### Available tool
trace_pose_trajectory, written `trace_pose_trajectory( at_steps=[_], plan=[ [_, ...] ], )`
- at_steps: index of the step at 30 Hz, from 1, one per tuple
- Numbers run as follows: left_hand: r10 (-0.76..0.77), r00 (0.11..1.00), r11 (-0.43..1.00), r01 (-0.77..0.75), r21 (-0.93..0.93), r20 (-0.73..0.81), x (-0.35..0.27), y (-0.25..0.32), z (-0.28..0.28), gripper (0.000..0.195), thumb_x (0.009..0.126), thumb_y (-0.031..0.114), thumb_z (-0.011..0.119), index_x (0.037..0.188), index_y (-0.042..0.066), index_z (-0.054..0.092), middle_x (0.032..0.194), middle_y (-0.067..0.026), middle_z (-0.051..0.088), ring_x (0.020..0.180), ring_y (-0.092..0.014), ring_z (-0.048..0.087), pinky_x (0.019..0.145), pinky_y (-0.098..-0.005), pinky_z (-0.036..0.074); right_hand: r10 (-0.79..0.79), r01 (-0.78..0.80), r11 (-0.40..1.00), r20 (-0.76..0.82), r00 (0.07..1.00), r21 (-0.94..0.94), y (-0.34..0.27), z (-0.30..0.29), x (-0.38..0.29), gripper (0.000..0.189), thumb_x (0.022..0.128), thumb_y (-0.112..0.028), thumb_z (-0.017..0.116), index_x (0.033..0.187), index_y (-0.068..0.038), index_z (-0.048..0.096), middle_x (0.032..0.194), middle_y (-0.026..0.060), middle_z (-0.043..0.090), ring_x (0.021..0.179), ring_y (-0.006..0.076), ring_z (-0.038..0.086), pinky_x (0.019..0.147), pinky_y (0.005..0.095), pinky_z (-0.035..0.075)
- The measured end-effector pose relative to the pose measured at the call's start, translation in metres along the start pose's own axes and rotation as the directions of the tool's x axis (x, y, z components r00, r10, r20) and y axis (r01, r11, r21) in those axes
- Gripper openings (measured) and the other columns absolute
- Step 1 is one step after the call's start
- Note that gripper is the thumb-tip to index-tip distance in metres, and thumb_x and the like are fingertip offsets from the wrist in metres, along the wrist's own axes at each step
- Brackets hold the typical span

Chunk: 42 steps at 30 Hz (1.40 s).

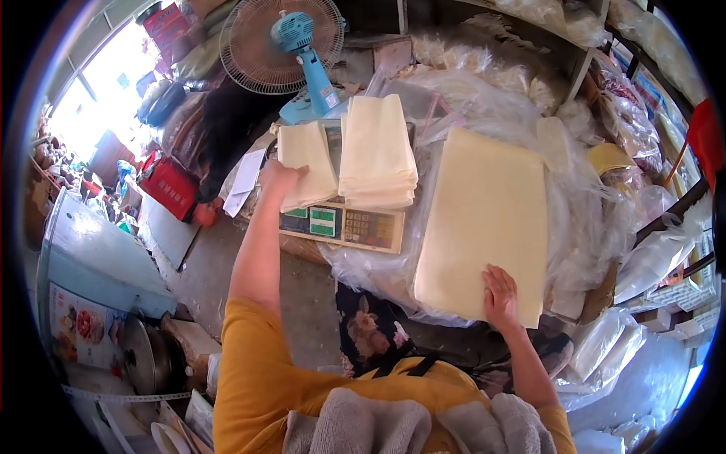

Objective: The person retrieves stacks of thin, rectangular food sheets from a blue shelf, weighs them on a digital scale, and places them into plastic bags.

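My left hand [283,177] rests at the left edge of a smaller stack of folded cream sheets [309,164], fingers reaching over its top; whether it grips any sheet is unclear. Beside it stands a taller stack of folded sheets [377,150]. Both lie on a digital scale [371,228], whose keypad and green displays show at the front. To the right, a pile of large flat cream sheets [488,215] lies on clear plastic. My right hand [500,295] lies on the near edge of that pile, palm down, fingers slightly spread.
A blue electric fan [312,74] stands behind the scale. White paper slips [245,179] lie left of it. Crumpled plastic sheeting [584,227] surrounds the large pile. At lower left are a lidded metal pot [148,354] and a pale cabinet [105,255]. Wrapped bundles fill the right side.
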<state>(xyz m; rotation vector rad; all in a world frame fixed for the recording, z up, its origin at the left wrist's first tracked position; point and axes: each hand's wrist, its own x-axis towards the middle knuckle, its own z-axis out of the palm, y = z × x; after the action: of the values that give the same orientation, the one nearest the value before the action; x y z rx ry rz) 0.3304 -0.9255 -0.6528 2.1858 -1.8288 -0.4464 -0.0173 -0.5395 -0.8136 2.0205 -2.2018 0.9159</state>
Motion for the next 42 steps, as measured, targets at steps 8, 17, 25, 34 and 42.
trace_pose_trajectory(
  at_steps=[8,17,25,34,42],
  plan=[
    [-0.009,0.954,0.779,0.195,-0.596,0.3,0.026,-0.019,0.012,0.052,0.062,0.021,0.083,0.096,-0.014,0.062,0.088,-0.0225,0.066,0.076,-0.031,0.068,0.068,-0.0386,0.053,-0.02,0.019,1.0,-0.003,1.0,-0.014,-0.001,0.001,0.002,0.033,0.082,-0.002,0.052,0.115,-0.002,0.055,0.124,0.0147,0.052,0.117,0.0346,0.046,0.098,0.0442,0.036],
    [0.164,0.986,0.686,-0.107,-0.719,0.01,0.062,-0.042,0.004,0.03,0.054,0.004,0.074,0.08,-0.004,0.06,0.075,-0.0141,0.063,0.062,-0.026,0.062,0.061,-0.0358,0.051,-0.003,0.003,1.0,0.028,1.0,-0.008,-0.003,0.005,0.003,0.037,0.079,0.0,0.051,0.116,-0.003,0.055,0.127,0.0148,0.051,0.118,0.0343,0.045,0.1,0.0435,0.035],
    [0.27,0.932,0.537,-0.355,-0.765,-0.243,0.003,-0.017,-0.078,0.029,0.063,0.003,0.072,0.087,-0.002,0.058,0.076,-0.0096,0.061,0.063,-0.018,0.06,0.057,-0.0308,0.049,0.051,-0.051,0.999,0.068,0.996,-0.014,-0.003,0.005,0.003,0.038,0.079,0.0,0.051,0.117,-0.004,0.056,0.129,0.0109,0.05,0.121,0.0316,0.044,0.102,0.0422,0.034],
    [0.307,0.882,0.551,-0.472,-0.688,-0.358,-0.018,-0.015,-0.139,0.032,0.065,0.005,0.072,0.092,-0.002,0.057,0.082,-0.0106,0.063,0.066,-0.018,0.061,0.06,-0.0297,0.05,0.063,-0.061,0.998,0.094,0.994,-0.028,-0.004,0.005,0.004,0.04,0.079,0.0,0.051,0.119,-0.005,0.054,0.131,0.0104,0.049,0.123,0.0305,0.042,0.103,0.0419,0.032],
    [0.313,0.95,0.536,-0.188,-0.823,-0.014,0.042,-0.028,-0.069,0.035,0.068,0.007,0.074,0.096,-0.003,0.057,0.088,-0.0146,0.064,0.07,-0.022,0.064,0.064,-0.0346,0.054,0.089,-0.087,0.996,0.099,0.991,-0.027,-0.006,0.003,0.004,0.04,0.079,0.0,0.051,0.118,-0.004,0.055,0.131,0.0109,0.049,0.123,0.0309,0.042,0.104,0.0415,0.033]
  ],
)
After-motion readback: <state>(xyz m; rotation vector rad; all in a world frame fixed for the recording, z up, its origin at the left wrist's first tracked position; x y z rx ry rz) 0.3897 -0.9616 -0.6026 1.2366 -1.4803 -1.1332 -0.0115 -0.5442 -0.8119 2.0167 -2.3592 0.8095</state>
